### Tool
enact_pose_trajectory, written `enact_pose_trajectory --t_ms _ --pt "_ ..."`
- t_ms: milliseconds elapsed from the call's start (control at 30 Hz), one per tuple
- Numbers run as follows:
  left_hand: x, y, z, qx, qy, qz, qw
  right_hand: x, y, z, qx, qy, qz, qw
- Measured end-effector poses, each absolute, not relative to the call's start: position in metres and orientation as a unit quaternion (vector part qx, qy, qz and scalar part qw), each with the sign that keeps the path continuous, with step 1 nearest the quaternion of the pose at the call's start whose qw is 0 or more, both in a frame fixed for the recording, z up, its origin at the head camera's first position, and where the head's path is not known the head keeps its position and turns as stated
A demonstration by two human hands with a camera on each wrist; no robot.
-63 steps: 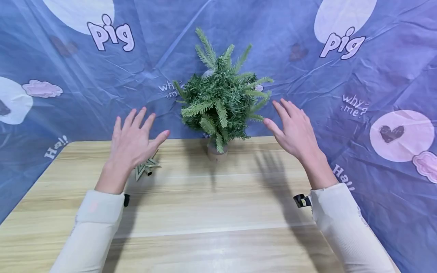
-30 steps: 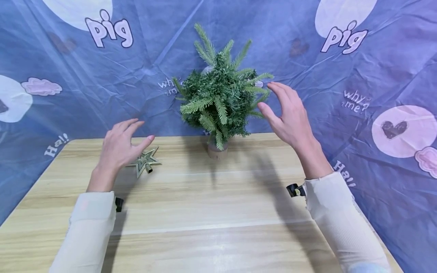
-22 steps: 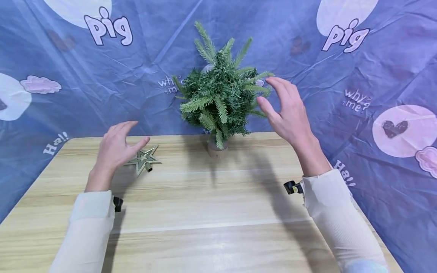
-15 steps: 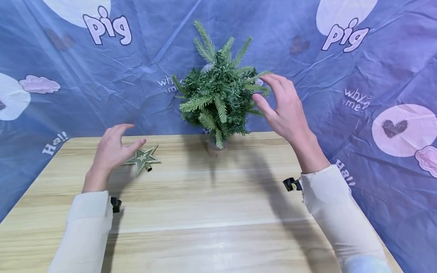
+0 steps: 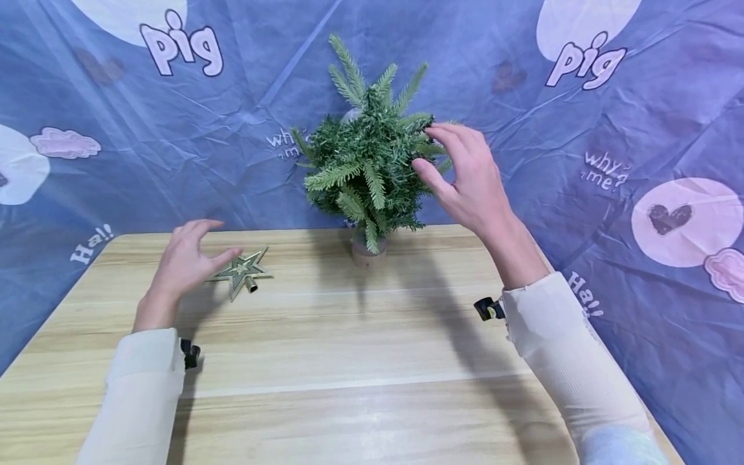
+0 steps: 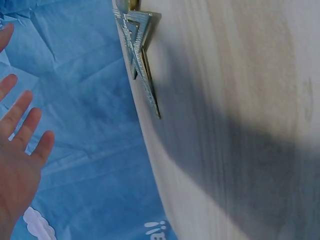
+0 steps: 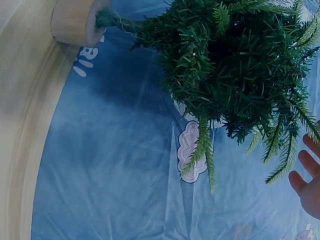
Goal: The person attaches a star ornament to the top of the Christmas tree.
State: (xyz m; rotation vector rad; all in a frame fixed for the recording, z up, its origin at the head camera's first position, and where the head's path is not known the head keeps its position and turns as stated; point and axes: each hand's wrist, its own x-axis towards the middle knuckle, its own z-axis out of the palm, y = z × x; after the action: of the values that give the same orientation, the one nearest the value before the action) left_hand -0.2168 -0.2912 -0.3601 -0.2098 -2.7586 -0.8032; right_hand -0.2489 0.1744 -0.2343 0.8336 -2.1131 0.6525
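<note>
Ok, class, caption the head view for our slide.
Right hand by artificial Christmas tree, left hand near gold star topper.

Rises beyond left hand [image 5: 183, 258] and right hand [image 5: 475, 181] as a creased blue cloth [image 5: 244, 135], printed with white lettering [image 5: 181, 46] and pale clouds [image 5: 66, 143]. Stretches below both as a light wood-grained tabletop [image 5: 302, 349], catching soft glare [image 5: 374, 439] closer in than either.
</note>
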Motion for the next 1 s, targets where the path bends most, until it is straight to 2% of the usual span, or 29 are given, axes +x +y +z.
enact_pose_trajectory --t_ms 433,800,1000 --pt "-0.215 -0.306 -0.374 -0.054 -0.952 -0.294 0.066 -0.256 0.163 -0.222 0.338 -0.833 0.243 0.365" --pt "-0.22 -0.311 -0.384 -0.067 -0.953 -0.294 0.031 -0.259 0.155 -0.215 0.327 -0.856 0.218 0.336" --pt "-0.223 -0.313 -0.388 -0.071 -0.954 -0.291 0.006 -0.258 0.155 -0.21 0.294 -0.901 0.183 0.261"
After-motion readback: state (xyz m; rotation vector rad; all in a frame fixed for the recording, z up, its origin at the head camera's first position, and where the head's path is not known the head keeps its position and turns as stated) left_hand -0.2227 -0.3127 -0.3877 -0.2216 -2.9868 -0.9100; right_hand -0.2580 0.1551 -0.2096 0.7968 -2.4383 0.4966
